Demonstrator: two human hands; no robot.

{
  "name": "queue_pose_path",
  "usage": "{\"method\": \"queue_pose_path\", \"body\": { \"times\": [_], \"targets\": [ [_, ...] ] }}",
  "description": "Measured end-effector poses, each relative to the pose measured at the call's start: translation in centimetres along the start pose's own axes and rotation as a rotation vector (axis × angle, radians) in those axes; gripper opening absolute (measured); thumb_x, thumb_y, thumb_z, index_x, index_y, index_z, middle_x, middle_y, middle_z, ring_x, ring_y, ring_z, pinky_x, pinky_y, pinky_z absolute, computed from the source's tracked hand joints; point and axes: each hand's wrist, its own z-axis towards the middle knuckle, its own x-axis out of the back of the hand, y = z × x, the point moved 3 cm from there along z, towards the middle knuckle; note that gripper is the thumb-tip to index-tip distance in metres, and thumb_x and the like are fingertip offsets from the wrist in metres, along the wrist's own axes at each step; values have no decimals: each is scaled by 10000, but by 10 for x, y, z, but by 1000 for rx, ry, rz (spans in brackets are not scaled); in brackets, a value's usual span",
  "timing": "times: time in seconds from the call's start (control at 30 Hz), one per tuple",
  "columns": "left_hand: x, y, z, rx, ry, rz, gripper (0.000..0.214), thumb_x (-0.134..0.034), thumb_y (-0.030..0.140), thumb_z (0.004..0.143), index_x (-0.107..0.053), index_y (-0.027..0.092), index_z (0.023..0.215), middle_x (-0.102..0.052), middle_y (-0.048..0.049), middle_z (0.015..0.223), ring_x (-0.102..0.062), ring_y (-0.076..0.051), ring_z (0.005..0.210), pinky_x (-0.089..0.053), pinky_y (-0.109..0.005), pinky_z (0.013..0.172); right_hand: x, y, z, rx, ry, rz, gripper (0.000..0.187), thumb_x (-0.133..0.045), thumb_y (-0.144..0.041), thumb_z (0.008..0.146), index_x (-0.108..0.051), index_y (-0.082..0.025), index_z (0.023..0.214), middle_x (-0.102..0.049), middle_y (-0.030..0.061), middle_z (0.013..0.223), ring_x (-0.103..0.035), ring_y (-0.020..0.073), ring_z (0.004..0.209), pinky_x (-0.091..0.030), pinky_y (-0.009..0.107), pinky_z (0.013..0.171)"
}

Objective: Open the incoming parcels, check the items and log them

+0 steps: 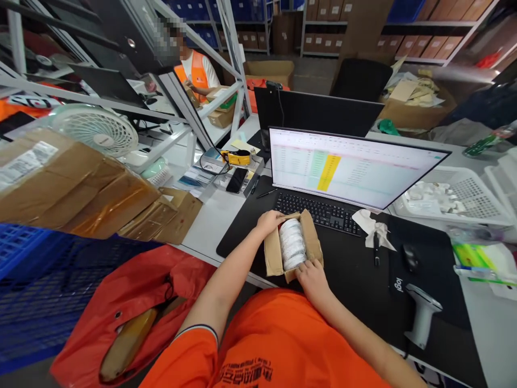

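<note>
An opened cardboard box (313, 240) sits on the black desk mat in front of me, its flaps folded outward. Inside lies a white ribbed bundle (293, 245) that looks wrapped in clear plastic; its exact kind cannot be made out. My left hand (270, 222) is closed on the box's far left edge, its fingertips partly hidden by the cardboard. At the near right corner, my right hand (313, 277) has its fingers curled over the box's rim. A black keyboard (323, 211) lies just beyond the box.
A monitor (351, 167) stands behind the keyboard. To the right are a barcode scanner (422, 315), a mouse (411, 258), a marker (376, 248) and a white basket (480, 196). Stacked cartons (72, 183) and a fan (97, 132) crowd the left. A co-worker (197, 73) sits beyond the frame.
</note>
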Motion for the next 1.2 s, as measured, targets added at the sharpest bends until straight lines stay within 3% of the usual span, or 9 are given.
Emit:
{"method": "queue_pose_path", "body": {
  "times": [0.13, 0.2, 0.27, 0.33, 0.4, 0.5, 0.7, 1.03, 1.2],
  "targets": [
    [11, 9, -17, 10, 11, 46, 282, -576, 430, 925, -775, 289, 1065, -772, -53, 1059, -698, -237, 997, -492, -287, 833, 5, 8, -5, -11, -18, 22, 138, -640, -174, 886, -702, -161, 763, -682, 79, 809, -619, 246, 863, -426, 400, 836],
    [15, 18, -35, 30, 51, 64, 309, -538, 438, 944, -766, 295, 1095, -771, -68, 1051, -701, -247, 981, -487, -301, 823, 12, 20, -12, -31, 25, 98, 89, -654, -247, 881, -716, -183, 888, -684, 59, 850, -629, 227, 862, -467, 372, 839],
    [20, 28, -54, 43, 98, 89, 340, -492, 444, 968, -739, 309, 1157, -768, -71, 1057, -704, -245, 963, -482, -302, 805, 18, 29, -15, -76, 187, 264, 334, -559, -227, 908, -626, -187, 1233, -659, 92, 1095, -619, 232, 1017, -496, 371, 901],
    [27, 39, -71, 52, 145, 153, 365, -453, 440, 986, -724, 294, 1182, -769, -83, 1023, -710, -248, 922, -479, -304, 767, 19, 29, -11, -107, 347, 431, 652, -525, -185, 871, -349, -172, 1498, -519, 149, 1341, -525, 264, 1230, -473, 424, 1015],
    [35, 47, -83, 56, 169, 239, 374, -439, 423, 993, -731, 252, 1154, -770, -101, 949, -718, -257, 859, -475, -306, 712, 11, 20, 1, -130, 381, 499, 900, -593, -202, 814, -116, -170, 1577, -406, 185, 1426, -442, 306, 1324, -430, 472, 1080],
    [43, 54, -95, 55, 166, 326, 367, -440, 389, 993, -732, 197, 1106, -760, -127, 887, -722, -277, 815, -473, -315, 665, -2, 3, 28, -188, 354, 462, 1071, -682, -270, 793, 29, -178, 1588, -330, 226, 1456, -427, 354, 1332, -429, 502, 1071],
    [44, 56, -107, 110, 142, 377, 375, -404, 343, 1001, -698, 151, 1133, -746, -161, 877, -727, -300, 813, -494, -334, 662, -6, 0, 65, -273, 411, 418, 1037, -690, -381, 822, -28, -172, 1593, -471, 242, 1312, -519, 425, 1183, -471, 574, 962],
    [37, 80, -106, 73, 90, 406, 406, -338, 288, 1012, -726, 170, 1029, -753, -143, 898, -725, -277, 821, -475, -315, 658, 15, 32, 74, 54, 316, 652, 826, -720, -321, 799, -294, -193, 1495, -534, 188, 1341, -557, 309, 1178, -463, 420, 971],
    [26, 89, -109, 9, 69, 413, 395, -429, 253, 974, -650, 172, 1291, -757, -143, 985, -720, -263, 841, -491, -311, 676, 20, 41, 71, 40, 220, 494, 834, -676, -404, 838, -245, -163, 1510, -632, 169, 1190, -641, 293, 956, -488, 363, 797]
  ]
}}
